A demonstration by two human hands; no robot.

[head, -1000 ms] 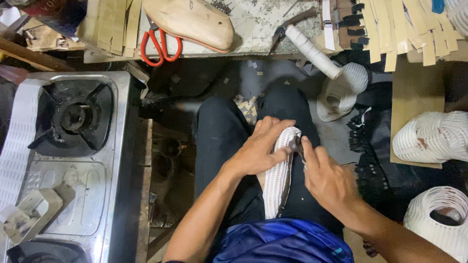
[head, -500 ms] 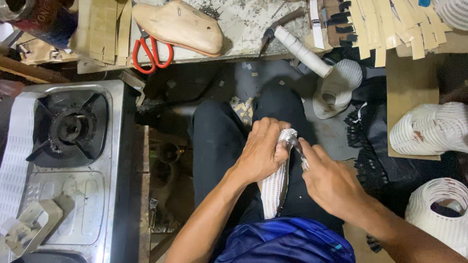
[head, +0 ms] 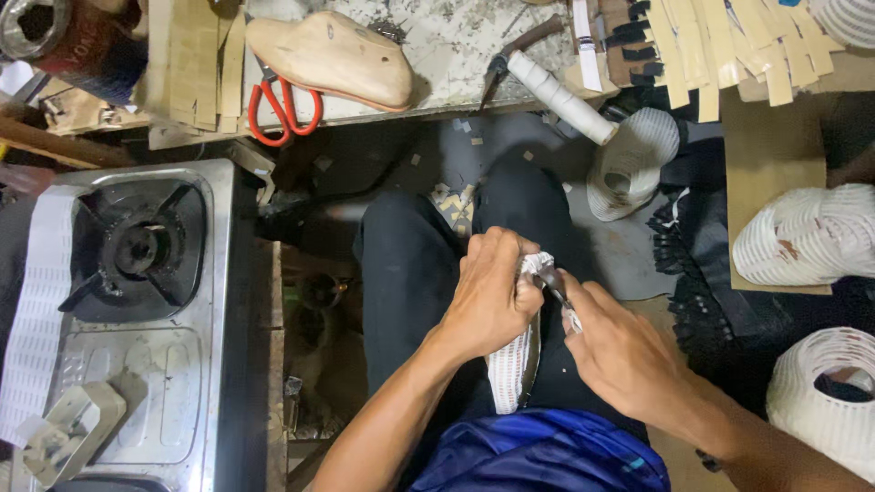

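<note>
shoe upper (head: 512,364) on lap, just below bench (head: 437,55): left hand (head: 492,301) closed round its toe, right hand (head: 620,351) pinching small tool (head: 558,290) at toe edge; mid-lasting, next likely a firm pull.

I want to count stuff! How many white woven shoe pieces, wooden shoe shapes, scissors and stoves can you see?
White woven shoe pieces: 4
Pale wooden shoe shape: 1
Red-handled scissors: 1
Steel gas stove: 1
Total: 7
</note>
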